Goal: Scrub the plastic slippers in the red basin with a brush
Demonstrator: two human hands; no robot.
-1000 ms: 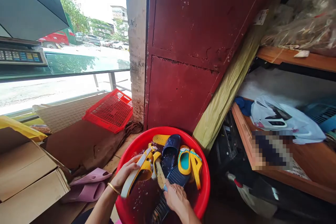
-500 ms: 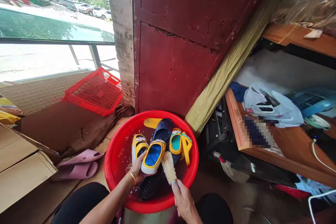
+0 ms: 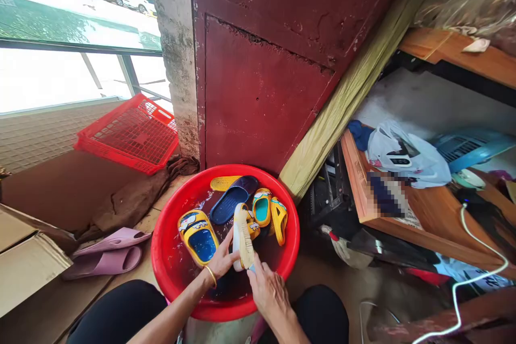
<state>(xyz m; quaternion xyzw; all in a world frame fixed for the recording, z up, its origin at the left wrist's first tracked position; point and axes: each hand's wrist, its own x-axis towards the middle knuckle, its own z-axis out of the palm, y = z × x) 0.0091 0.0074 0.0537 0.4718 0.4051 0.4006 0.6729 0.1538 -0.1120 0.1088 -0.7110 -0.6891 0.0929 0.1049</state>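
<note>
My left hand (image 3: 223,259) grips a yellow slipper (image 3: 253,229) with a white sole, tipped onto its side above the water. In my right hand (image 3: 266,284) is a scrub brush (image 3: 245,244), its pale bristles lying against that slipper's sole. A matching yellow slipper with a blue insole (image 3: 203,245) floats just left of my left hand. Behind are a navy slipper (image 3: 228,205), a yellow slipper with a teal insole (image 3: 262,207), another small yellow slipper (image 3: 279,221) and a yellow sole-shaped piece (image 3: 224,183). All sit in a red tub (image 3: 161,274) of water.
Pink slippers (image 3: 105,262) lie on the floor left of the tub, near cardboard (image 3: 34,274) and a red plastic crate (image 3: 139,137). A dark red door (image 3: 262,97) stands behind. To the right, a wooden shelf (image 3: 439,236) holds a plastic bag (image 3: 407,156).
The held slipper has turned from insole-up to its side, moving slightly right. The brush has come up against its sole. The matching slipper has shifted left, and the view has tilted slightly.
</note>
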